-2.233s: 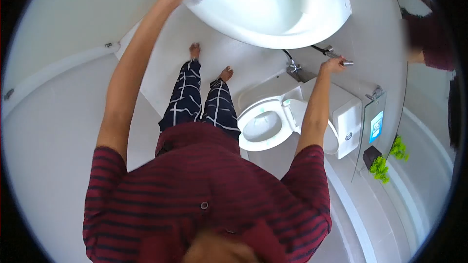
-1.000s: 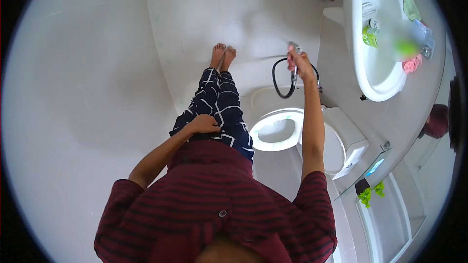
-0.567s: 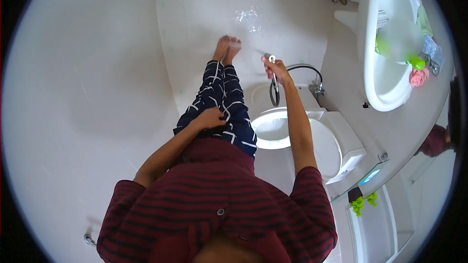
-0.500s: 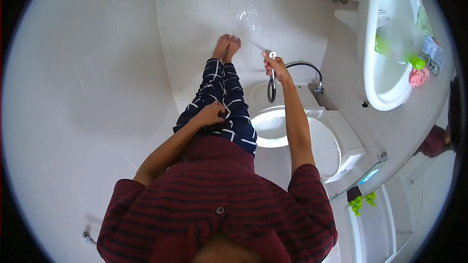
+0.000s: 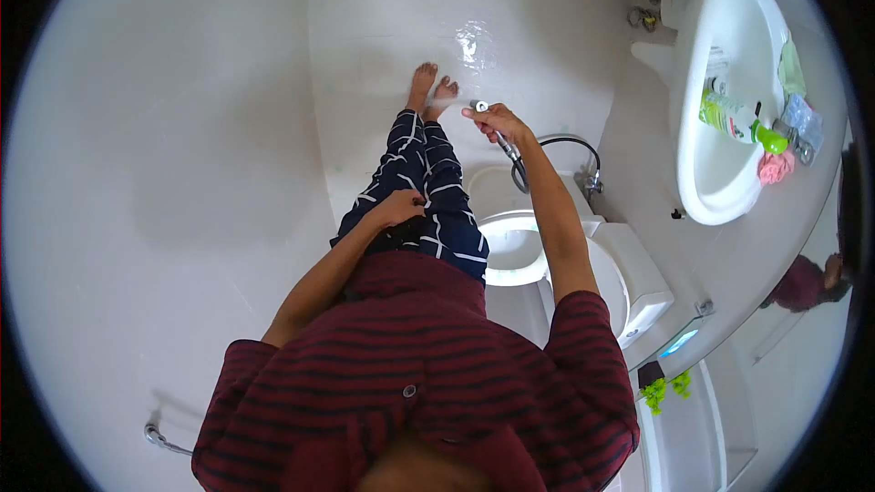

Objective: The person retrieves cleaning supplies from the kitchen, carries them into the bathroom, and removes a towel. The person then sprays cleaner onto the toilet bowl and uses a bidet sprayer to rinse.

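Observation:
My right hand (image 5: 501,121) is closed around a bidet sprayer (image 5: 481,107), held out above the floor just right of my bare feet (image 5: 423,80). A faint spray of water runs from its head towards the right foot, whose toes are lifted. The black sprayer hose (image 5: 567,138) loops from below this hand to a wall valve (image 5: 594,183). At my thighs, my left hand (image 5: 399,208) has its fingers curled into the dark blue checked trousers (image 5: 445,193). The cloth hides its fingertips in part.
To the right stands a white toilet (image 5: 512,275) with its lid beside the tank. A washbasin (image 5: 697,173) on the far right holds a green-and-white bottle (image 5: 729,116); cloths lie on its edge. Wet patches shine on the tiled floor (image 5: 472,41). A potted plant (image 5: 654,394) sits lower right.
My right hand has brought the sprayer left and slightly down, tilting it towards the feet, and water now shows. The feet have moved apart. My left hand stays at the trousers.

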{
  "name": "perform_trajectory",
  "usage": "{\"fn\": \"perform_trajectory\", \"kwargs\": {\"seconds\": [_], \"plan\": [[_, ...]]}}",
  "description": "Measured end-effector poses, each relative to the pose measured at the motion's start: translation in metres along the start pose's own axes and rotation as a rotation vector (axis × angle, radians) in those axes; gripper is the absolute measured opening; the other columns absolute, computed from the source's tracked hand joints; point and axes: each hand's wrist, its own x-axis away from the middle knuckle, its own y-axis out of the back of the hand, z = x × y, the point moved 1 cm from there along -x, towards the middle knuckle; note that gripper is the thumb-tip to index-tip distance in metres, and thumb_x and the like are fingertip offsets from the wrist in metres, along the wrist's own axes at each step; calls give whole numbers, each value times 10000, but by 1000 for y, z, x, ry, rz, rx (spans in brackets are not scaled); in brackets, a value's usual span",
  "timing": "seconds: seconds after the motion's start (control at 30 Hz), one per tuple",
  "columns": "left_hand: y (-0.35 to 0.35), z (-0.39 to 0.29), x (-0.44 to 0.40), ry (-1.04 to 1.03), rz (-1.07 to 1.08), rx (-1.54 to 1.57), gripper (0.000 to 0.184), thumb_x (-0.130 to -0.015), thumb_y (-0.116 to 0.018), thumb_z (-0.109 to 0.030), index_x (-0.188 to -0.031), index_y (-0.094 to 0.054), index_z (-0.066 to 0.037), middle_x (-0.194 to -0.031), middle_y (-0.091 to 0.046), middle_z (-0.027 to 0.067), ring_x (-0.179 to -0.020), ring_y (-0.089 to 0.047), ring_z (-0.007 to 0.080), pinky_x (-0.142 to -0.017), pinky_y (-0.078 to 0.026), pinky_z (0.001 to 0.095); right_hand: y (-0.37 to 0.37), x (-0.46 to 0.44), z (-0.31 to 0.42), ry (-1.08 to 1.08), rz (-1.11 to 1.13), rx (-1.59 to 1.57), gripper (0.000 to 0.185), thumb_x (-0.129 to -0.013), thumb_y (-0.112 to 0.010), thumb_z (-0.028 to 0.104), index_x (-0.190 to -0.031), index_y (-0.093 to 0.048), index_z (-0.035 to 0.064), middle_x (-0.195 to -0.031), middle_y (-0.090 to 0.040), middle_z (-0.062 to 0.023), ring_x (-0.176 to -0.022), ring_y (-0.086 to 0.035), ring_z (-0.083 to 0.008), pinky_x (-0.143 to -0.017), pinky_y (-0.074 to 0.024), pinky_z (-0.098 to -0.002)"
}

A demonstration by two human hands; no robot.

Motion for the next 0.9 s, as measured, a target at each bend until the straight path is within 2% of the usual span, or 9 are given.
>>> {"fn": "perform_trajectory", "kwargs": {"seconds": [0.17, 0.2, 0.27, 0.33, 0.43, 0.57, 0.77, 0.8, 0.9], "plan": [[23, -20, -6, 35, 258, -92, 315, -723, -556, -327, -755, -623, -20, -820, -612, 160, -776, -584, 236, -699, -435, 343, -13, 9, 82, 181, 13, -70, 404, -692, -691, 402, -547, -453, 110, -464, -405, 23, -366, -364, -44, -339, -288, -193], [32, -15, -12, 66, 253, 3, 422, -729, -567, -401, -905, -603, -19, -932, -602, 155, -869, -559, 247, -796, -416, 326, -19, 13, 98, 208, 44, -67, 392, -691, -693, 396, -562, -467, 103, -474, -417, 20, -374, -374, -44, -341, -291, -191], [63, -18, -35, -240, -535, -203, 642, -713, -597, -459, -1163, -473, -17, -1017, -585, 156, -844, -583, 295, -780, -440, 347, -31, 15, 122, 263, 102, -74, 371, -690, -697, 385, -593, -493, 90, -495, -442, 14, -391, -393, -46, -346, -299, -189], [109, -50, -63, -383, -610, 277, 728, -715, -590, -526, -1172, -393, 5, -998, -558, 103, -858, -565, 241, -799, -431, 333, -44, 8, 129, 304, 96, -99, 346, -667, -722, 356, -586, -507, 97, -482, -436, 26, -397, -389, -36, -354, -283, -179], [139, -73, -115, -382, -316, 1320, 611, -717, -553, -585, -1000, -456, -52, -812, -529, 12, -819, -535, 138, -761, -433, 294, -60, -9, 145, 325, 52, -173, 339, -641, -740, 353, -584, -536, 89, -491, -455, 30, -429, -411, -43, -385, -309, -188], [156, -100, -145, -409, -364, 1433, 473, -779, -429, -596, -890, -444, -137, -702, -461, -32, -721, -512, 92, -695, -439, 269, -57, -18, 173, 292, -118, 65, 553, -570, -689, 576, -624, -575, 37, -573, -537, -48, -561, -528, -152, -522, -439, -292], [172, -147, -145, -489, -419, 1490, 567, -829, -355, -562, -1152, -406, -98, -1046, -505, 26, -988, -484, 162, -853, -384, 320, -39, -10, 207, 333, -194, 182, 911, -563, -497, 768, -909, -556, -72, -910, -546, -243, -938, -515, -334, -795, -413, -417], [171, -142, -150, -512, -382, 1435, 630, -835, -328, -564, -1241, -332, -83, -1206, -424, 52, -1087, -430, 186, -914, -327, 325, -35, -3, 213, 238, -151, 230, 875, -621, -472, 740, -958, -560, -63, -898, -552, -239, -931, -516, -351, -802, -422, -412], [164, -141, -178, -463, -389, 1476, 607, -843, -322, -559, -1194, -392, -68, -1095, -492, 52, -1042, -453, 176, -890, -338, 307, -26, 5, 218, 220, -554, 738, 657, -701, -517, 606, -835, -603, -32, -994, -567, -186, -920, -537, -292, -760, -440, -356]]}}
